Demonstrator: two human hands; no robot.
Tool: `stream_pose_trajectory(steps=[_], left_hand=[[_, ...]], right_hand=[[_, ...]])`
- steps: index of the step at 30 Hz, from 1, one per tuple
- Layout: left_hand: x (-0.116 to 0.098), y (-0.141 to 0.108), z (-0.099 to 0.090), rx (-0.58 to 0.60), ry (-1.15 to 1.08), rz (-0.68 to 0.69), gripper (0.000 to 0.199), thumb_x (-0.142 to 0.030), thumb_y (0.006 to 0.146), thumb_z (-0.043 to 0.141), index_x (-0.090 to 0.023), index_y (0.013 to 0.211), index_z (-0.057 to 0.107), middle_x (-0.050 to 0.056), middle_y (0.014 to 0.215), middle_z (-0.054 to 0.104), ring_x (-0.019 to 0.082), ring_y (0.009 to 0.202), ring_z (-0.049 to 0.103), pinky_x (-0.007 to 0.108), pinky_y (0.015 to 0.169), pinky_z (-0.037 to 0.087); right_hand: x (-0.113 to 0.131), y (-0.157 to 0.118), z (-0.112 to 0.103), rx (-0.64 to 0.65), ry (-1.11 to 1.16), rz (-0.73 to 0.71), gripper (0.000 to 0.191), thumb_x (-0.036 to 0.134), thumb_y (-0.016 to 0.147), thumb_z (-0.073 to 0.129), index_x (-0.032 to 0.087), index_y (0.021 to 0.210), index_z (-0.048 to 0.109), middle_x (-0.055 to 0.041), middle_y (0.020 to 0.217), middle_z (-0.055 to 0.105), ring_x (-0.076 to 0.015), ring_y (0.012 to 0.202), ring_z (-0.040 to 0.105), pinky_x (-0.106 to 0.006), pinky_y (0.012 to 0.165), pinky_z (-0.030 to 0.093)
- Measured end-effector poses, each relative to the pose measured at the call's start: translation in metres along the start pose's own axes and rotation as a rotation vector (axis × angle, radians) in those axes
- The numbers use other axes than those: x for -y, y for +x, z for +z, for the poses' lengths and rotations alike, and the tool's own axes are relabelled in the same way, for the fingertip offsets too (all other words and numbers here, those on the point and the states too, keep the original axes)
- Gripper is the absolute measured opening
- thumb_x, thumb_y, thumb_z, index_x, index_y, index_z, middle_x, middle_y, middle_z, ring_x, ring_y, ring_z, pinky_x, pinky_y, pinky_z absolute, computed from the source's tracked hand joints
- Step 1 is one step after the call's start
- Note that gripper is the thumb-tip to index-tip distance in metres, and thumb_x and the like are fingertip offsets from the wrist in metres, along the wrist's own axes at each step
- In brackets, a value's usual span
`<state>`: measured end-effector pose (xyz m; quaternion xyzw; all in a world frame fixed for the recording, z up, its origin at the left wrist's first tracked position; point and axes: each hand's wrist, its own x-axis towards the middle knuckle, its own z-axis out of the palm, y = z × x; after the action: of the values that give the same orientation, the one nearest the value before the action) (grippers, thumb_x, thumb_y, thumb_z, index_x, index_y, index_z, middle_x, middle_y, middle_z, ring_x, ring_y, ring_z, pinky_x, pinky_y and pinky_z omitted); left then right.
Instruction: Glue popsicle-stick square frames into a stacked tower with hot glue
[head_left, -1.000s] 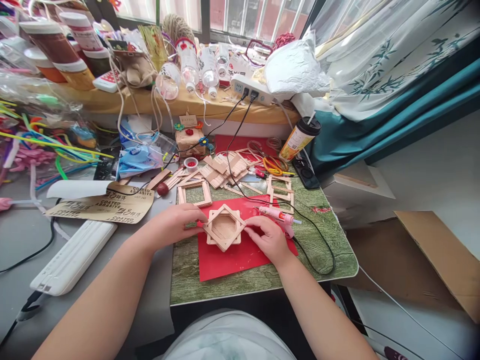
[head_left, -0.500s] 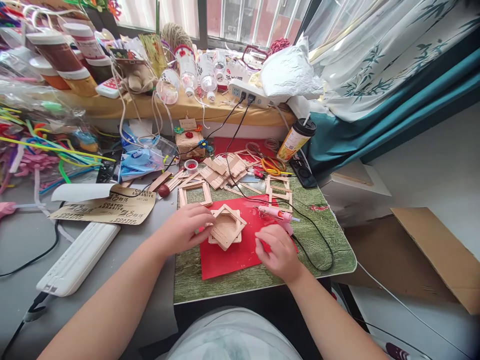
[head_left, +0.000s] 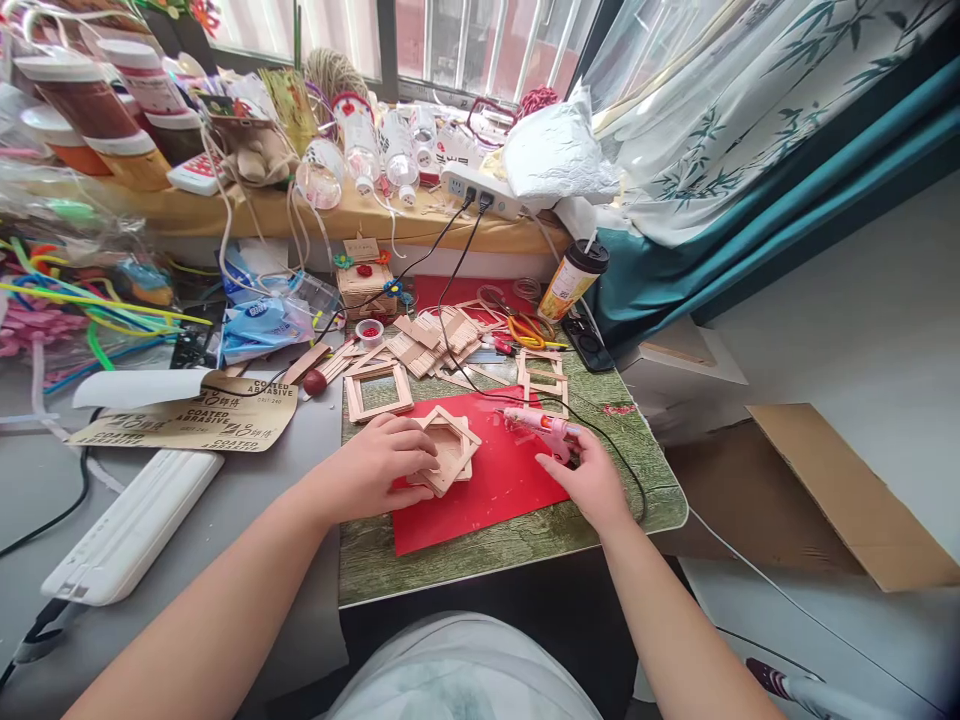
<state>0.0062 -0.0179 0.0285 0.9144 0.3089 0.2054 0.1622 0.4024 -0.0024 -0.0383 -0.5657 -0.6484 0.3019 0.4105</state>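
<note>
Popsicle-stick frames are stacked and twisted into a star-shaped wooden box point(head_left: 451, 452) on a red sheet point(head_left: 499, 480). My left hand point(head_left: 386, 462) lies at the box's left side, thumb and fingers closed on its edge. A pink glue gun point(head_left: 541, 422) points left above the right part of the sheet. My right hand point(head_left: 589, 475) is wrapped round the rear of the glue gun, with its handle partly hidden by the fingers. Two square stick frames lie behind, one at the left point(head_left: 377, 391) and one at the right point(head_left: 545, 383).
Loose wooden sticks point(head_left: 435, 340) lie in a pile behind the sheet. A black cable point(head_left: 525, 398) crosses the green board point(head_left: 652, 480). A drink cup point(head_left: 574, 280) stands at the back right, and sandpaper point(head_left: 187, 420) lies to the left.
My right hand has moved from the sheet to the glue gun and taken hold of it. My left hand has closed on the box's left side. The camera view has shifted slightly.
</note>
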Motion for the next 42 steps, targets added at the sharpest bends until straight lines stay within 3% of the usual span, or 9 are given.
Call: stream_pose_trajectory(steps=[6, 14, 22, 26, 37, 42], left_hand=[[0.0, 0.001, 0.002, 0.005, 0.011, 0.005, 0.02, -0.043, 0.103, 0.071, -0.029, 0.117, 0.076, 0.006, 0.12, 0.08, 0.03, 0.124, 0.065, 0.053, 0.124, 0.034], [-0.001, 0.001, 0.002, 0.015, 0.004, -0.002, 0.018, -0.04, 0.104, 0.07, -0.029, 0.116, 0.076, 0.005, 0.119, 0.08, 0.029, 0.123, 0.067, 0.053, 0.124, 0.03], [-0.002, 0.002, 0.005, 0.017, 0.023, 0.002, 0.016, -0.038, 0.107, 0.066, -0.028, 0.115, 0.076, 0.004, 0.117, 0.081, 0.027, 0.121, 0.068, 0.052, 0.126, 0.028], [-0.002, 0.002, 0.005, 0.016, 0.022, -0.002, 0.013, -0.036, 0.105, 0.069, -0.028, 0.113, 0.076, 0.003, 0.116, 0.081, 0.027, 0.121, 0.068, 0.052, 0.127, 0.029], [-0.001, 0.002, 0.007, 0.033, 0.061, -0.012, 0.016, -0.036, 0.105, 0.068, -0.029, 0.118, 0.074, 0.003, 0.118, 0.082, 0.028, 0.124, 0.067, 0.056, 0.129, 0.027], [-0.001, 0.002, 0.007, 0.039, 0.058, -0.015, 0.018, -0.037, 0.106, 0.067, -0.029, 0.12, 0.074, 0.003, 0.119, 0.082, 0.028, 0.121, 0.067, 0.055, 0.127, 0.029]], right_hand=[[0.019, 0.028, 0.005, 0.147, 0.006, 0.061, 0.043, 0.042, 0.086, 0.088, 0.024, 0.124, 0.08, -0.0112, 0.124, 0.083, -0.0337, 0.116, 0.079, -0.05, 0.103, 0.064], [0.033, 0.03, 0.008, 0.22, 0.034, 0.054, 0.033, 0.038, 0.097, 0.076, 0.025, 0.128, 0.082, -0.009, 0.128, 0.084, -0.0323, 0.121, 0.08, -0.05, 0.107, 0.064], [0.054, 0.03, 0.002, 0.368, -0.087, 0.083, 0.042, 0.032, 0.102, 0.065, 0.033, 0.143, 0.075, -0.0024, 0.148, 0.074, -0.0294, 0.14, 0.07, -0.049, 0.122, 0.055], [0.067, 0.04, -0.004, 0.437, -0.137, 0.074, 0.042, 0.028, 0.101, 0.063, 0.036, 0.14, 0.077, 0.0014, 0.151, 0.072, -0.0271, 0.144, 0.066, -0.046, 0.127, 0.049], [0.084, 0.058, -0.009, 0.535, -0.379, 0.106, 0.037, 0.03, 0.098, 0.068, 0.041, 0.131, 0.082, 0.0046, 0.136, 0.081, -0.0278, 0.125, 0.077, -0.042, 0.11, 0.06], [0.085, 0.064, -0.008, 0.543, -0.467, 0.101, 0.039, 0.024, 0.094, 0.069, 0.04, 0.126, 0.084, 0.0044, 0.125, 0.085, -0.0253, 0.111, 0.081, -0.034, 0.096, 0.063]])
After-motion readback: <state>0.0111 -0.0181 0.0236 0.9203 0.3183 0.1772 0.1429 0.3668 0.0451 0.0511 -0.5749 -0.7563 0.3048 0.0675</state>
